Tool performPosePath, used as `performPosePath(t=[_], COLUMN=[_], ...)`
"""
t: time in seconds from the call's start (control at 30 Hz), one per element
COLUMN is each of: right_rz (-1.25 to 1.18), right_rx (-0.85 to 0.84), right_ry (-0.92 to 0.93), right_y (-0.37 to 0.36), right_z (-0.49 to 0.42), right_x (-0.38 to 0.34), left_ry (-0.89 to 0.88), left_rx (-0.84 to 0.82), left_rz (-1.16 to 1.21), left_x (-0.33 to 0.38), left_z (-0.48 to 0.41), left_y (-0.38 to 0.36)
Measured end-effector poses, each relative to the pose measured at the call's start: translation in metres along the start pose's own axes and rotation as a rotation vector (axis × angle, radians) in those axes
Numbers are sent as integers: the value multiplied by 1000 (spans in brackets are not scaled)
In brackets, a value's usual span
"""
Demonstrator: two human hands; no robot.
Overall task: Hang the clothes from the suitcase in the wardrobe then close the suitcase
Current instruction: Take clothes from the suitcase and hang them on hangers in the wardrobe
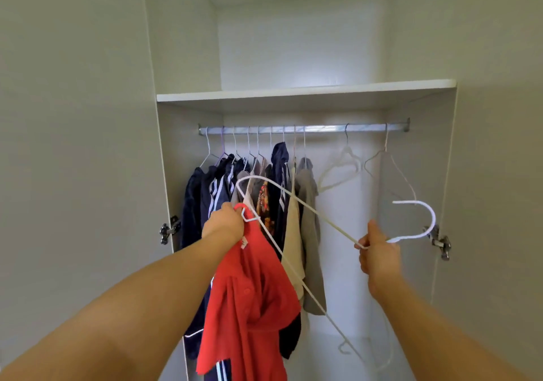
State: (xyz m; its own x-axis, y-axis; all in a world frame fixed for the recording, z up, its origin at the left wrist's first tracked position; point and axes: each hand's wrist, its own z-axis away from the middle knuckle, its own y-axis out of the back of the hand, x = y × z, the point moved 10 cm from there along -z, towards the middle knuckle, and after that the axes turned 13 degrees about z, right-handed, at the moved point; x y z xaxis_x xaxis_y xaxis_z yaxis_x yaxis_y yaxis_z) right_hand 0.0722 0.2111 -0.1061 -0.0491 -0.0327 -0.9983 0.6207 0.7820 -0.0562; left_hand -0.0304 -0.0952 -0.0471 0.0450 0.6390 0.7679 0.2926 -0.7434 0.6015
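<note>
White wardrobe [305,91] stood open; a red shirt [252,292] is being fitted onto a white hanger [317,214] in front of the rail [323,129].

The hanging step is judged to be under way. The shirt's collar is bunched and gripped in the left hand [224,224] together with one shoulder of the hanger, while the hanger's neck is clasped by the curled fingers of the right hand [379,254], just below the hook. Next, the shoulder must be fed into the collar and the hook lifted to the rail's open stretch, between the hung clothes [194,204] and two empty hangers [340,171]. No suitcase is seen.
</note>
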Motion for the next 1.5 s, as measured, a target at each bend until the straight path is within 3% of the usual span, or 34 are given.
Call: performPosePath(t=[0.23,0.4,0.47,0.6,0.73,0.97,1.3,1.33,1.43,1.5], right_rz=[189,341,417,506,498,607,604,589,544,508], right_rx=[31,1,-36,-117,-131,-86,-173,-164,-136,-129], right_ry=[50,89,98,154,179,212,243,246,265,290], right_y=[15,9,-3,-41,-66,-61,-103,-104,-102,-103], right_z=[8,11,12,20,28,31,73,75,77,81], right_x=[-4,-7,-5,-10,-13,-17,-13,-16,-29,-35], left_ry=[-43,-356,-421,-383,-363,-104,-327,-375,-587,-648], left_rx=[-2,131,102,48,-21,-60,-303,-326,-311,-329], left_rz=[119,-596,-674,-647,-474,-303,132,113,-298,-437], left_x=[4,38,39,27,18,-43,19,23,31,29], left_z=[-8,11,13,14,11,0,64,69,79,82], left_y=[18,33,27,32,34,54,7,7,9,10])
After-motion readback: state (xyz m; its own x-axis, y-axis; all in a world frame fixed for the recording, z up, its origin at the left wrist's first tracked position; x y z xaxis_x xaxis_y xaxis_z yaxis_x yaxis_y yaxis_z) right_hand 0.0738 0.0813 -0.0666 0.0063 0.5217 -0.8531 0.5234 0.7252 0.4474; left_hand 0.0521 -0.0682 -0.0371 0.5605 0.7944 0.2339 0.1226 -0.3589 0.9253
